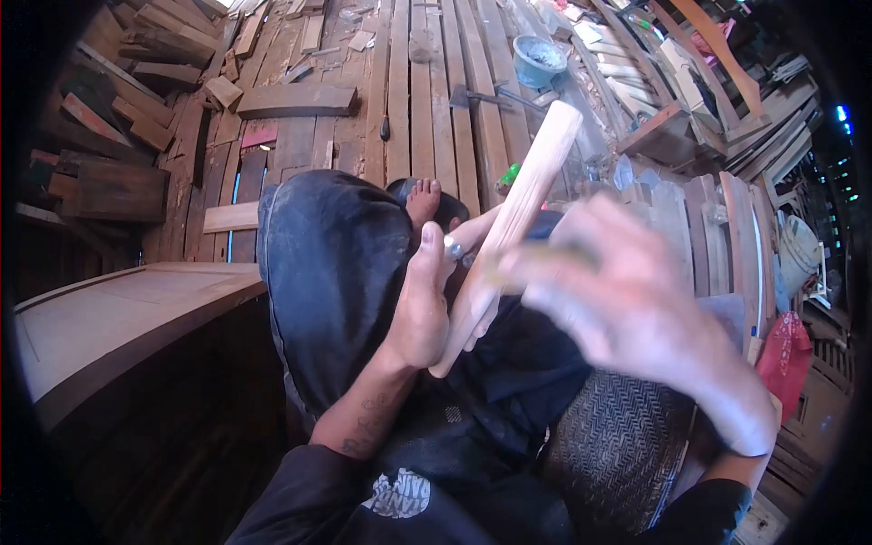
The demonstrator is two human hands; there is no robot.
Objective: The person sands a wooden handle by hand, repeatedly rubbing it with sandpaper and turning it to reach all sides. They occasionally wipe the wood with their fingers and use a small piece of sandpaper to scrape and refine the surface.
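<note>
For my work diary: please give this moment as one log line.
left hand: grips pale wooden stick | right hand: blurred, against stick | stick: tilted over lap

Wood stick point(518, 213) btwn hands: L hand point(422, 304) left, R hand point(627, 309) right

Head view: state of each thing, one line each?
Wooden stick: tilted, upper end away from the person, gripped near its lower end.
Left hand: closed around the stick.
Right hand: motion-blurred beside the stick; grip unclear.
Hammer: lying flat on the floor planks.
Blue bowl: upright on the floor.

Right hand point(627, 318) is motion-blurred; whatever it holds cannot be told.
</note>
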